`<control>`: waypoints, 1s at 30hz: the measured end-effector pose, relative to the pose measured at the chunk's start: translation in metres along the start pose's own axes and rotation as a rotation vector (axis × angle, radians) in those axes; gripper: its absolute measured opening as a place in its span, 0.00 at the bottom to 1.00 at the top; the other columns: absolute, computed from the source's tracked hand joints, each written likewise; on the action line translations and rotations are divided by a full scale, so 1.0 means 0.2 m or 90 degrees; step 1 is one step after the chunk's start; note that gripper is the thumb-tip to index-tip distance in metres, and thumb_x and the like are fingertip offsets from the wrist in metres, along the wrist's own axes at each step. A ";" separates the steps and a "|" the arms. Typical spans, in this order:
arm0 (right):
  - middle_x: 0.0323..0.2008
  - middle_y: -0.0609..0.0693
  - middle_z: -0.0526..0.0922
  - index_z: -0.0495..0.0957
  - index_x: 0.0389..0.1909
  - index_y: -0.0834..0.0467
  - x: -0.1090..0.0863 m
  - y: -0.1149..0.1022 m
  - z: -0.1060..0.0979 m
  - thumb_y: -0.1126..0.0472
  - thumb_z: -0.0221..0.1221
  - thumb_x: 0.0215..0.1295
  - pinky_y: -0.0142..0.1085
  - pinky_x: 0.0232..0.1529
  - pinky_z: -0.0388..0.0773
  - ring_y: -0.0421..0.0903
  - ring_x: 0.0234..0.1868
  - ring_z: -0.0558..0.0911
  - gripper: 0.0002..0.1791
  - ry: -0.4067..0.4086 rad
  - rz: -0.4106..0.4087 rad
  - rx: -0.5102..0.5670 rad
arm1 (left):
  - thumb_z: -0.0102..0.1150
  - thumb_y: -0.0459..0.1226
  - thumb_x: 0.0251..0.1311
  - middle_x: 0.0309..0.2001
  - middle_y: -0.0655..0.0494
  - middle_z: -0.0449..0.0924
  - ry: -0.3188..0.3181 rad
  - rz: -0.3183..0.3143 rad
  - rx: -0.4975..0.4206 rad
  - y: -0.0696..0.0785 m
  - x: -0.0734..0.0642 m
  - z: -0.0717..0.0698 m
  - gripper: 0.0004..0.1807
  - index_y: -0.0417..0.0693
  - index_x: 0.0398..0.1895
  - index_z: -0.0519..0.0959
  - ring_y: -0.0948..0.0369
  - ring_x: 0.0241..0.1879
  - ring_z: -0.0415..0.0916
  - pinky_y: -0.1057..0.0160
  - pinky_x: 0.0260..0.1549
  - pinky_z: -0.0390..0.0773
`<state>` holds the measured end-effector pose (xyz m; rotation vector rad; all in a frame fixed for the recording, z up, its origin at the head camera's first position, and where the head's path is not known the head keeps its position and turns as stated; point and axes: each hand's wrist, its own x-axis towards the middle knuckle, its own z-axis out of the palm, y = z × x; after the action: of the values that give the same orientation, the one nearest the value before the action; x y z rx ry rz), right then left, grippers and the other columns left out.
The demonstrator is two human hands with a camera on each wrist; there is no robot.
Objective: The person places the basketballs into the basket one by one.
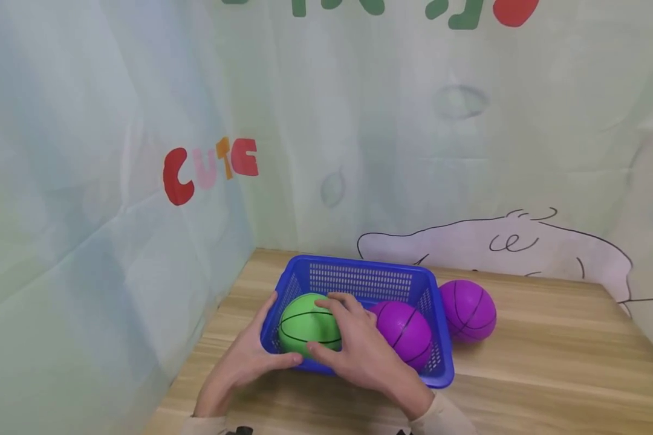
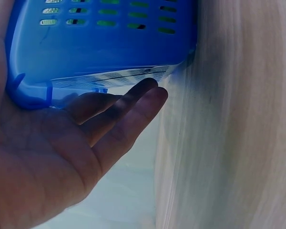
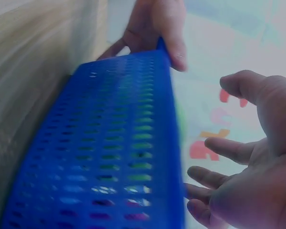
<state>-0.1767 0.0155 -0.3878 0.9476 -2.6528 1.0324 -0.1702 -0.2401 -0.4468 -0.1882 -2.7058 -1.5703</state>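
Right fingers: the right hand [image 1: 361,347] had them spread and slightly curved over the green round ball with black lines [image 1: 303,319], below the centre of the head frame; they pinched nothing.
Left fingers: the left hand [image 1: 245,356] rested at the lower left corner of the blue rectangular plastic basket [image 1: 370,262], thumb across the rim, other fingers spread, nearly straight, outside.
Balls: the green one lay in the basket's left part, a purple round ball with black lines [image 1: 408,332] in its right part; a second purple ball [image 1: 469,311] was just outside, to the right, on the wood-grain table [image 1: 555,362].
Slip risk: in my judgement, the green ball could roll from a loose grasp, its surface being round.
Tipping risk: strong pressing on the corner could tilt the basket.
Right wrist view: it showed a gap between right thumb and rim, which the head view did not make clear.
Left wrist view: it showed the left fingers beside the outer wall, hidden from the head camera.
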 end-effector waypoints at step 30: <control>0.81 0.57 0.55 0.42 0.84 0.42 -0.34 0.59 -0.88 0.48 0.74 0.61 0.67 0.73 0.57 0.59 0.80 0.57 0.61 0.299 0.307 0.183 | 0.85 0.57 0.38 0.81 0.43 0.52 -0.003 -0.014 0.033 0.00 0.00 -0.01 0.75 0.68 0.85 0.41 0.38 0.78 0.53 0.27 0.70 0.54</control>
<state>-0.2103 0.2301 -0.3442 0.0498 -2.4041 1.5388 -0.1713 -0.2420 -0.4465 -0.1625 -2.7578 -1.5060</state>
